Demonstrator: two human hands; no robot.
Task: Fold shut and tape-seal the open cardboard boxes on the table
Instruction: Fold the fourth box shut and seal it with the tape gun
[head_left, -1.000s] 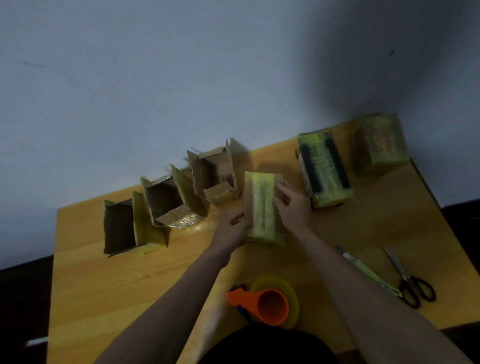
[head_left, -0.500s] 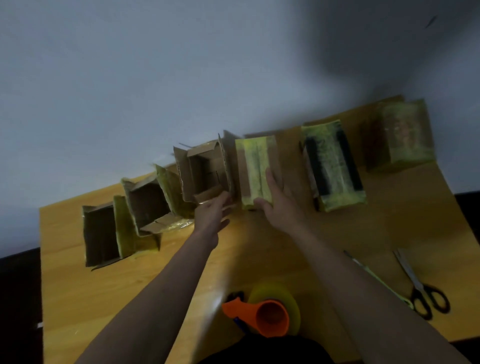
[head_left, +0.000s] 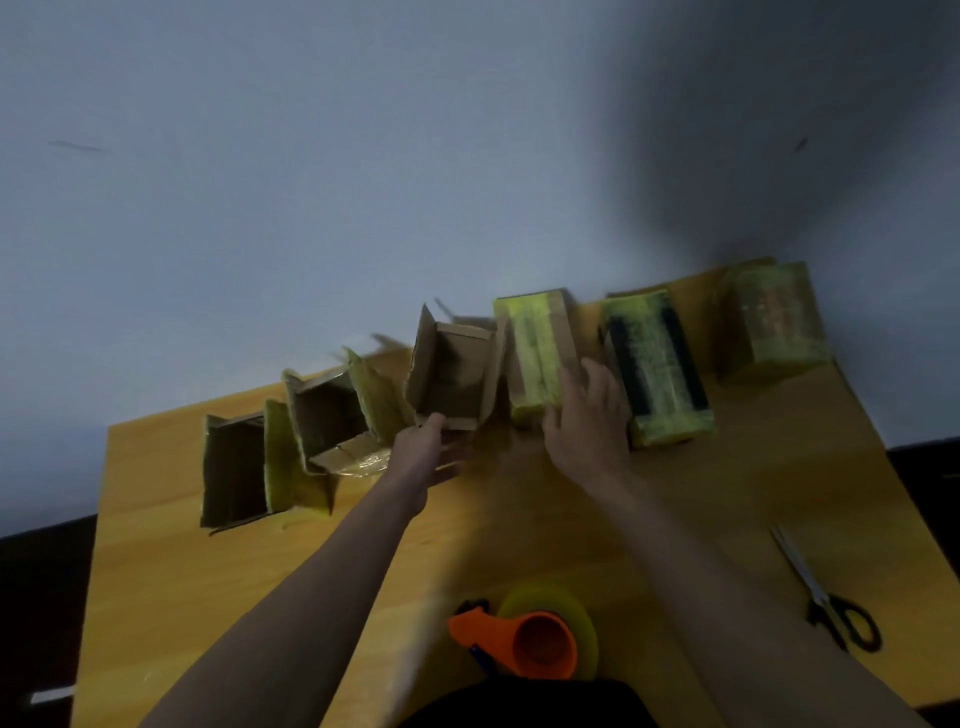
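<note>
Left hand (head_left: 423, 449) gripping open box (head_left: 452, 374) — right hand (head_left: 587, 415) against sealed box (head_left: 535, 353)

Brightness: dim overall, colours muted, fine grain across the frame.
Wall (head_left: 311, 182): evenly lit grey-blue on the left; a broad soft shadow darkens its upper right corner.
Table (head_left: 171, 597): warm yellow; a pale bright patch lies near the orange tape dispenser (head_left: 524, 636), and the left half is brighter than the far right.
Shadows: open boxes (head_left: 452, 374) are dark inside; soft shade lies under the right hand (head_left: 584, 421).
Glare: faint sheen on the taped box (head_left: 532, 353).
Blur: left hand (head_left: 423, 449) and nearby flaps are smeared; scissors (head_left: 826, 597) are soft.
Distortion: wide-angle bend tilts the table edges; corners fall to black.
</note>
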